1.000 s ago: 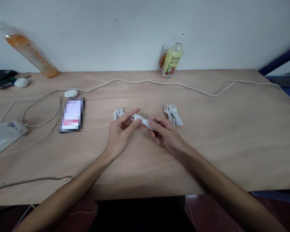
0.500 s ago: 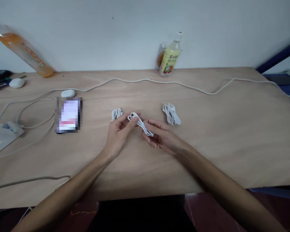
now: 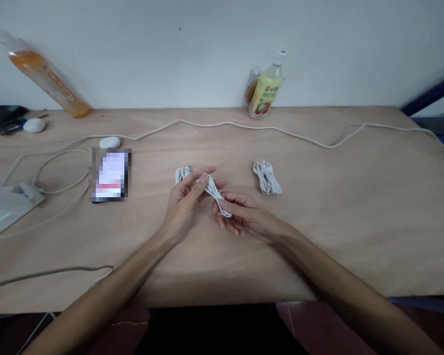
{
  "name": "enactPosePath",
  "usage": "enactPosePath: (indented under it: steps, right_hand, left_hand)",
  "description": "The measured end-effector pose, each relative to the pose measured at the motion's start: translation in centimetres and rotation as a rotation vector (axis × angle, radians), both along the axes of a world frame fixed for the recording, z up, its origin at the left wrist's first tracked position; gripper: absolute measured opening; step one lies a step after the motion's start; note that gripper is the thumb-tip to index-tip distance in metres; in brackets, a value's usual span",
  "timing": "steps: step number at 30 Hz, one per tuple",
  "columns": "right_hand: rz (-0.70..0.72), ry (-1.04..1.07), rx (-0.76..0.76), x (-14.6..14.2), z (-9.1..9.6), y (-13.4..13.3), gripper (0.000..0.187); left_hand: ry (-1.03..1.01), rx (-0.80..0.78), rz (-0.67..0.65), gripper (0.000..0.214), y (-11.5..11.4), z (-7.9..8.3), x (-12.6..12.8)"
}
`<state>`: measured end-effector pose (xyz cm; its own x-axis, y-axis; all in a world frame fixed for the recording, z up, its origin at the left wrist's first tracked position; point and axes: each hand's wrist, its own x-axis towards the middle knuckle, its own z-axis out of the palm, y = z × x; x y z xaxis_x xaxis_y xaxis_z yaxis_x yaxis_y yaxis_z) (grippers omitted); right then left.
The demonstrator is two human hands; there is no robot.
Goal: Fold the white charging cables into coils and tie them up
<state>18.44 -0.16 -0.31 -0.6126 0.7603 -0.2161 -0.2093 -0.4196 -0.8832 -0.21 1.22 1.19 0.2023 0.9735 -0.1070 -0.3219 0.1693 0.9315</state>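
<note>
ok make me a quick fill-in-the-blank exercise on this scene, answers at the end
1. The bundled cable held by the left hand and the right hand is ____ in colour.
2. Besides it, ____ more bundles lie on the table.
3. The phone lies to the ____ of both hands.
4. The tilted bottle at the far left looks ____ in colour.

Missing words: white; two; left; orange.

Two hands (image 3: 180, 204) gripping white cable bundle (image 3: 216, 194), coiled cable (image 3: 267, 177) on wooden table (image 3: 355, 222)

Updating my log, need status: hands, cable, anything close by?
Left hand, right hand: both holding white cable bundle. Second bundle partly hidden behind left hand.
</note>
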Motion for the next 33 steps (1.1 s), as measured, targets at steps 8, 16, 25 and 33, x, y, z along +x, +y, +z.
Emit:
enactPosePath:
  steps: [8, 16, 25, 33]
  right_hand:
    - [0.016, 0.173, -0.174, -0.7, 1.3, -0.5, 0.049]
    - [-0.084, 0.130, -0.255, -0.1, 1.1, 0.0, 0.049]
    - [-0.165, 0.115, -0.168, -0.2, 1.0, -0.1, 0.041]
    - [-0.198, 0.078, -0.010, -0.2, 0.2, 0.3, 0.042]
  left_hand:
    - [-0.072, -0.069, -0.102, 0.045, -0.2, -0.3, 0.4]
    - [0.086, 0.013, -0.080, 0.021, 0.1, -1.2, 0.5]
    - [0.170, 0.035, -0.030, 0.021, 0.1, -0.8, 0.7]
    - [0.048, 0.008, -0.059, 0.026, 0.1, -0.2, 0.7]
